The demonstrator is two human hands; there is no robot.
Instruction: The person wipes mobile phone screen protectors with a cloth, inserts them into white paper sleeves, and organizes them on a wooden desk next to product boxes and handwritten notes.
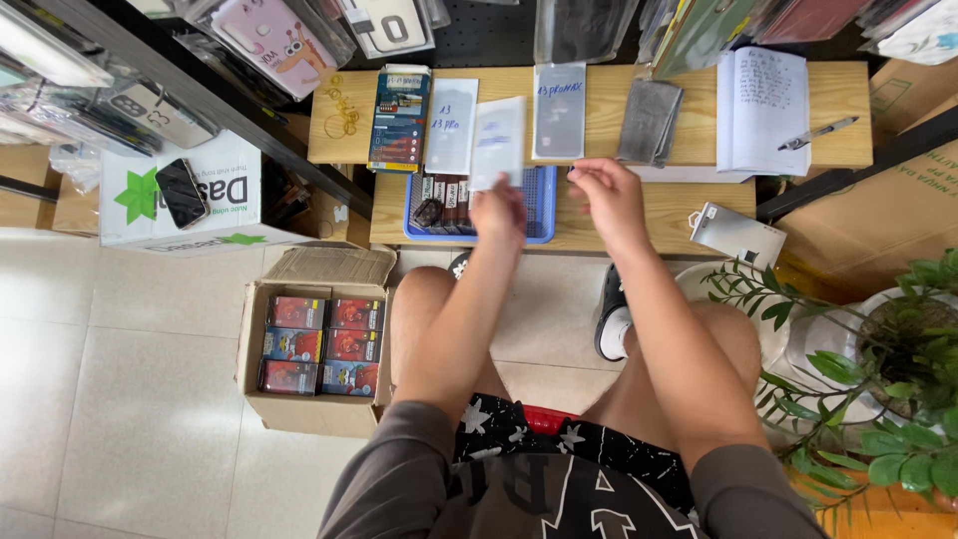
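Clearly, left hand holds a pale, translucent sleeve.

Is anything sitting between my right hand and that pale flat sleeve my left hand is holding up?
Nothing visible. The right hand is beside the pale translucent flat sleeve held by the left hand, with only open space above the blue plastic basket between them.

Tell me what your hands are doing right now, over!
Left hand holds up a pale flat sleeve. Right hand pinched beside it, contents too small to tell. Blue basket underneath. Nothing between the hands.
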